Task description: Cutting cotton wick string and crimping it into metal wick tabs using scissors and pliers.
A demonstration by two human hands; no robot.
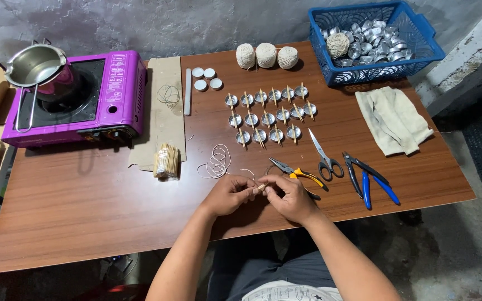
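While near right hand [292,199], pliers [299,174], scissors [324,157].

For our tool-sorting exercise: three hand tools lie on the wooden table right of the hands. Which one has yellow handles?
The yellow-handled pliers, lying nearest the right hand. The steel scissors have black handles, and the blue-handled pliers lie farthest right.

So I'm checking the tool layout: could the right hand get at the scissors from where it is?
Probably yes. The scissors lie flat on the table just beyond the right hand, nothing between them, though both hands currently pinch a small stick.
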